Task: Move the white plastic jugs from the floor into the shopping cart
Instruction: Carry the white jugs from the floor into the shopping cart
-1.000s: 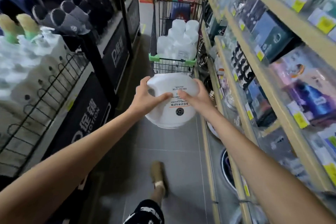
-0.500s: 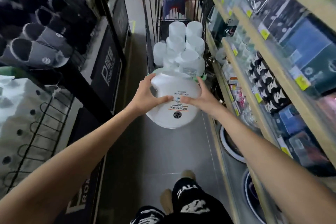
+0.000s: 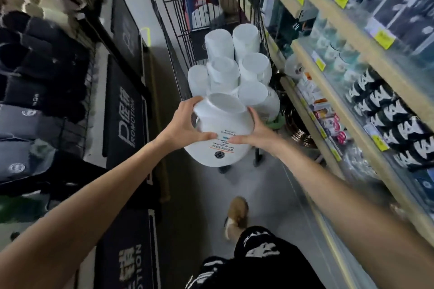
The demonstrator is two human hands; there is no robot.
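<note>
Presently gripped between left hand (image 3: 179, 128) and right hand (image 3: 257, 134), fingers (image 3: 187, 107) curled: one white jug (image 3: 219, 124). Poised at near edge of shopping cart (image 3: 175, 54), beside stacked jugs (image 3: 254, 65).

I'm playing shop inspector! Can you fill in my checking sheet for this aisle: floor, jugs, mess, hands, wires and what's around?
Surface: grey tiled floor of a narrow aisle.
Job's things: white held jug at the near end of the wire cart; several other jugs packed inside it.
Clutter: nothing seen loose; one foot in a tan slipper on the floor.
Hands: left hand and right hand both grip the held jug's sides.
Cables: nothing seen.
Surroundings: stocked shelves on the right; slipper racks and black promotion signs on the left.
</note>
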